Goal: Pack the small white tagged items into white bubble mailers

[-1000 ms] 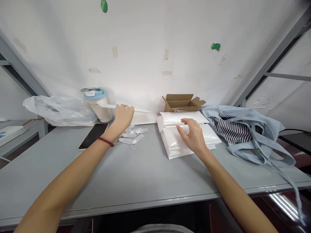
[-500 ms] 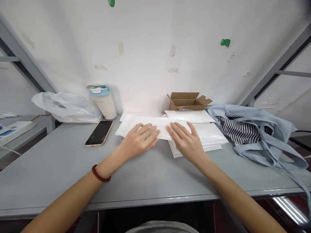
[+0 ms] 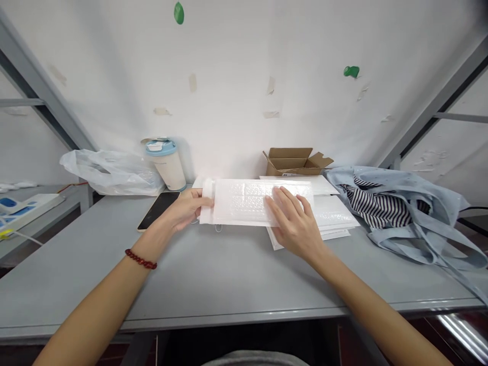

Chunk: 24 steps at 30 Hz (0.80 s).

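Observation:
A white bubble mailer (image 3: 244, 202) lies crosswise on the grey table (image 3: 213, 274), just past its middle. My left hand (image 3: 183, 211) pinches the mailer's left end, at its flap. On the right half of the mailer rests my right hand (image 3: 295, 223), fingers stretched flat and pressing down. A stack of more white mailers (image 3: 331, 216) sits under and to the right of my right hand.
A phone (image 3: 158, 209) lies face up left of my left hand. Behind it stand a lidded cup (image 3: 168, 162) and a clear plastic bag (image 3: 110, 173). An open cardboard box (image 3: 293, 160) is at the back wall. Light blue and striped cloth (image 3: 392, 203) lies at the right.
My left hand came back from beside the cup, lay flat on a mailer, then took hold of its left end. The mailer now lies turned over, bubble side up.

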{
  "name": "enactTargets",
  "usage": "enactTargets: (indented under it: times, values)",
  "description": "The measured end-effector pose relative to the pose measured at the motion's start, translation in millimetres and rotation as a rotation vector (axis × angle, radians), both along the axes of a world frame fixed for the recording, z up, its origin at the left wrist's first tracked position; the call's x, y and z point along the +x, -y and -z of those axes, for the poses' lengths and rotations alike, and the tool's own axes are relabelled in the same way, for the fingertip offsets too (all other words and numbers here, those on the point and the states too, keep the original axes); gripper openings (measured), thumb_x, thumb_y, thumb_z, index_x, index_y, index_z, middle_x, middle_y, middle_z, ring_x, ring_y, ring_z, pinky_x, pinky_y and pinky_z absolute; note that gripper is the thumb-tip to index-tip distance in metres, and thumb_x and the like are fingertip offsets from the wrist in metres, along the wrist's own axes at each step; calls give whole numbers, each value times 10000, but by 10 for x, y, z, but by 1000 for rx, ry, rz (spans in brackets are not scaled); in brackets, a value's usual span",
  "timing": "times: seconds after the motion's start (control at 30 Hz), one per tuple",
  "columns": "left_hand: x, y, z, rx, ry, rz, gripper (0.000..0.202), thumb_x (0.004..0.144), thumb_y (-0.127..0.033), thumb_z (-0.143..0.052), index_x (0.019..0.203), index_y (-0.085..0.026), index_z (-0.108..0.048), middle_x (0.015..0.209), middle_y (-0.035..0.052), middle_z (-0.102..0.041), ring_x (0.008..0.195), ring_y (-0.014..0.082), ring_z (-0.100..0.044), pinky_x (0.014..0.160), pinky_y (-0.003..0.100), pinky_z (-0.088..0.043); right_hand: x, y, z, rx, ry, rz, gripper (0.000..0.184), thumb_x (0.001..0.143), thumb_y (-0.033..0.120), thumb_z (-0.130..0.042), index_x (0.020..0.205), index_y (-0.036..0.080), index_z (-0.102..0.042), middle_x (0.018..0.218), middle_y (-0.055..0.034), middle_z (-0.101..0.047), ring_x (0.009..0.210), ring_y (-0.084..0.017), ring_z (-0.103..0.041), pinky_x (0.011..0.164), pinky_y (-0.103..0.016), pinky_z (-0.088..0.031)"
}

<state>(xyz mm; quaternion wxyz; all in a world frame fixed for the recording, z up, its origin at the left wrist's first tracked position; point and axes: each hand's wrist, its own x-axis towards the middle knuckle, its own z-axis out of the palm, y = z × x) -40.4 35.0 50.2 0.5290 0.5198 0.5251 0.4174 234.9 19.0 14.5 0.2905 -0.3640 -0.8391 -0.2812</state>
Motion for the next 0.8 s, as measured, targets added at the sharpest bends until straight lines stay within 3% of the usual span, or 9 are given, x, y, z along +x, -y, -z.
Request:
enactTargets:
  times: [0.13, 0.27, 0.47, 0.67, 0.73, 0.8]
  values:
    - [128, 91, 30, 7, -9, 282, 98, 605, -209, -700, 692, -169, -680, 686, 12, -694, 682, 166, -640, 705, 299, -514, -82, 147, -47, -99, 90, -42, 829, 723, 401, -554, 1421, 101, -224, 1456, -269, -276, 1351, -419, -228, 977, -654, -236]
    - [271, 162, 93, 32, -88, 461, 132, 665, -275, -689, 764, -188, -694, 771, 8, -705, 755, 173, -641, 730, 283, -507, -153, 243, -46, -169, 131, -74, 910, 681, 471, -567, 1418, 71, -213, 1350, -280, -401, 1253, -435, -339, 977, -665, -193]
    - [343, 170, 126, 159, -299, 385, 135, 705, -307, -639, 710, -174, -665, 680, -18, -644, 651, 142, -591, 576, 224, -450, -182, 283, -52, -221, 160, -70, 794, 680, 339, -584, 1361, 19, -332, 1103, -207, -579, 891, -318, -538, 782, -470, -420]
    - [140, 15, 184, 302, -512, 184, 419, 827, -483, -466, 578, -156, -547, 532, -4, -548, 512, 115, -502, 486, 215, -375, -153, 248, -32, -113, 123, -53, 531, 737, 223, -505, 1227, 25, -468, 922, -148, -639, 751, -250, -566, 611, -350, -430]
    - [84, -30, 217, 309, -556, 150, 406, 841, -459, -430, 617, -152, -571, 587, 14, -588, 531, 122, -519, 515, 223, -395, -128, 244, -35, -111, 101, -45, 515, 755, 227, -493, 1227, 23, -460, 924, -149, -638, 753, -248, -575, 600, -344, -431]
    - [66, -49, 257, 341, -665, 132, 271, 798, -363, -476, 713, -153, -624, 690, 27, -641, 572, 136, -542, 535, 231, -396, -102, 266, -53, -155, 72, -54, 510, 776, 244, -486, 1239, 33, -444, 926, -143, -634, 760, -249, -581, 601, -346, -439]
